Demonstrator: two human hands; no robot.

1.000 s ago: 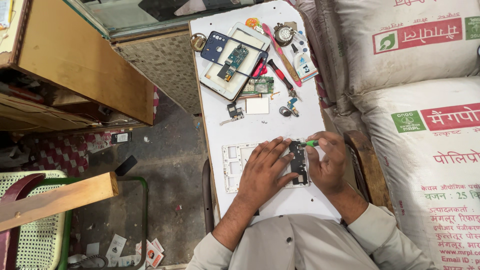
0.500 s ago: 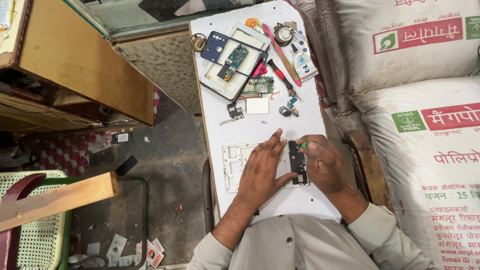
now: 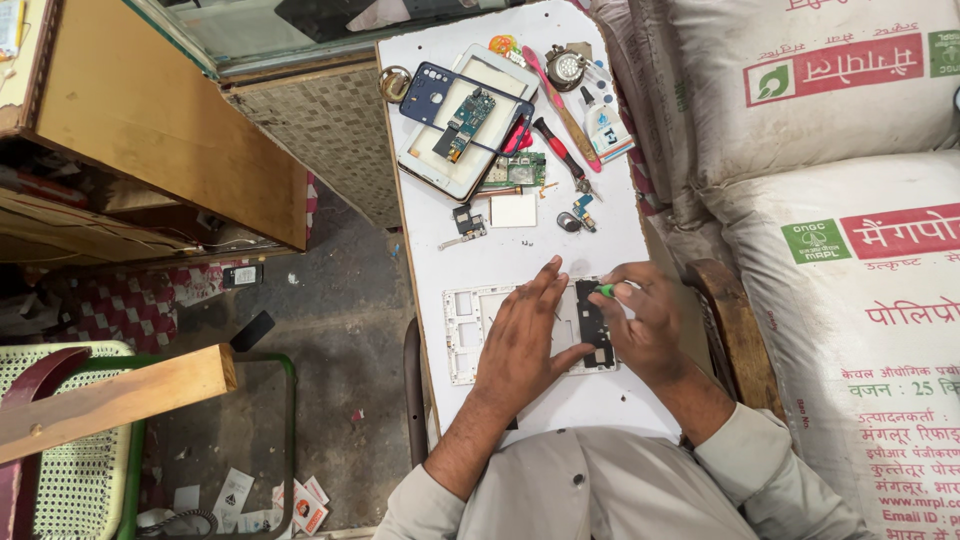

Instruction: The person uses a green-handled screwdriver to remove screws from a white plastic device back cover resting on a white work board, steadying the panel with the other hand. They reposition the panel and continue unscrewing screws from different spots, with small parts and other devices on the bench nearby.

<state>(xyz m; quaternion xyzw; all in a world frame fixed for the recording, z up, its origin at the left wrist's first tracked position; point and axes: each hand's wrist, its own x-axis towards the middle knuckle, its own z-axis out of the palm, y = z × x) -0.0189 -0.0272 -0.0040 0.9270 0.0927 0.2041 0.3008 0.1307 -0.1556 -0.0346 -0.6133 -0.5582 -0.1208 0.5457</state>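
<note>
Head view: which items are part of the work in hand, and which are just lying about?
In hand:
left hand pressing on the white phone frame
right hand holding the green-tipped tool
black part on the frame

Lying about:
blue phone case
circuit board
red-handled screwdriver
pink tool
small bottle

A white worktable is standing in the middle, running from near to far. To its right, large white sacks are lying stacked against it, with a worn wooden chair arm showing beside them. To the left, a wooden counter is slanting across the far corner, a glass pane lying beyond it. A dusty grey floor is showing below, littered with paper scraps. A green woven chair and a wooden plank are sitting near left.
</note>
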